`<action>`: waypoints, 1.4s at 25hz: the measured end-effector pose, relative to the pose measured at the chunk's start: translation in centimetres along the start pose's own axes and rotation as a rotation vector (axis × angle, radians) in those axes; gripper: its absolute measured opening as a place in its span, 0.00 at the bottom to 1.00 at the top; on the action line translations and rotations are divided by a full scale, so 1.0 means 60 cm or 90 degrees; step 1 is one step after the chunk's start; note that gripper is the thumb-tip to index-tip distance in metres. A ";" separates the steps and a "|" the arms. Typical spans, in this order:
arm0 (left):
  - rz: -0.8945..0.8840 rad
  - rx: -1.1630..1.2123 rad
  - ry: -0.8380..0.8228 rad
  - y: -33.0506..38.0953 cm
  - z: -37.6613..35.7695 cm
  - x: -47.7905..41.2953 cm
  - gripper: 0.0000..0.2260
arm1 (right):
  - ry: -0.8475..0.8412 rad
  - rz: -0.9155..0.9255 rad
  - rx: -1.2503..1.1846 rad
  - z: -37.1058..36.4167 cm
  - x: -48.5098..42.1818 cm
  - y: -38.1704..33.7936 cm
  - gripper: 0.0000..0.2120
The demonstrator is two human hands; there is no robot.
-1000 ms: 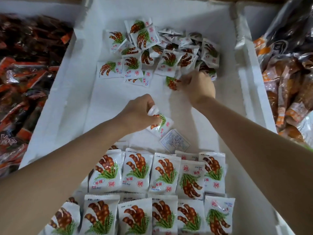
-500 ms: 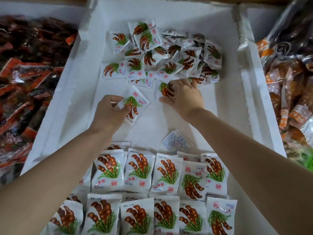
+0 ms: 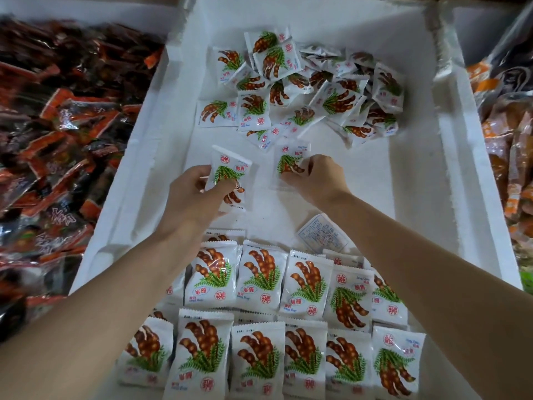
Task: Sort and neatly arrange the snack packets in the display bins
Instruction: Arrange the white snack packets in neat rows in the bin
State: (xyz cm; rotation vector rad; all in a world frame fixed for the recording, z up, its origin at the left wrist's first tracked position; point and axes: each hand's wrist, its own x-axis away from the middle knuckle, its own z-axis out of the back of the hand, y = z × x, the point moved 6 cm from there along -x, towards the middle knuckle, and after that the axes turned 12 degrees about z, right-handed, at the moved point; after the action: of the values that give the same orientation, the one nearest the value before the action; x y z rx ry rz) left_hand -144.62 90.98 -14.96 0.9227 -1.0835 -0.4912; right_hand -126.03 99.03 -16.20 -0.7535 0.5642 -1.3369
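Pinched between the thumb and curled fingers of the left hand (image 3: 196, 194), one white snack packet (image 3: 229, 177) stands lifted over the bare middle of the foam bin (image 3: 450, 140); the thumb hides part of its pod-and-leaf print. Just beside it, the right hand (image 3: 317, 180) closes its fingertips on a second packet (image 3: 291, 161), whose lower half is covered by the fingers. Whether that one rests on the bin floor or is raised off it cannot be told.

Beyond both hands, at the far end of the bin, a loose pile (image 3: 302, 90) of the same packets lies jumbled and overlapping, some face down. At the near end, neat rows (image 3: 259, 284) of packets stand side by side; both forearms cross over them and hide several, and the lowest row is cut off by the frame edge. A printed slip (image 3: 321, 233) lies flat between the rows and the right wrist, its text too small to read.

Left of the foam bin, dark red packets (image 3: 57, 111) fill a neighbouring bin; to the right, orange-brown packs (image 3: 507, 140) run out of the frame.
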 end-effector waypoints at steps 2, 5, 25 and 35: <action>-0.019 0.003 0.018 0.001 0.011 0.007 0.09 | 0.014 -0.011 -0.064 0.003 0.018 0.004 0.16; -0.060 -0.003 0.023 -0.001 0.021 0.028 0.08 | 0.046 0.021 -0.160 0.029 0.057 -0.009 0.06; -0.121 -0.115 -0.102 -0.074 0.007 0.185 0.07 | -0.381 0.151 0.151 -0.016 0.296 0.002 0.12; -0.100 -0.137 -0.124 -0.094 0.007 0.203 0.07 | -0.341 0.128 0.174 -0.016 0.295 0.000 0.11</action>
State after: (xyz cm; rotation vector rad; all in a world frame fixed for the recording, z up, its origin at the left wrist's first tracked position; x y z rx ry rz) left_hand -139.45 78.71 -13.07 0.7833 -1.1122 -0.8247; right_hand -123.89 81.42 -15.83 -0.7663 0.0252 -0.9459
